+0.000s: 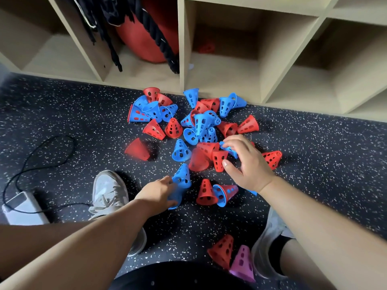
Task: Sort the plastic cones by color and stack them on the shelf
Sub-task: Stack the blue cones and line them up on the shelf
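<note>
Several red and blue perforated plastic cones lie scattered in a pile on the speckled floor in front of the wooden shelf. My left hand grips a stack of blue cones near my left shoe. My right hand reaches into the pile, its fingers curled around a blue cone lying beside a red cone. A red cone and a pink cone lie close to my right shoe.
The shelf has open cubbies; one holds a red ball with black ropes, another a small red object. A phone-like device with a black cable lies on the floor at left. My shoes flank the cones.
</note>
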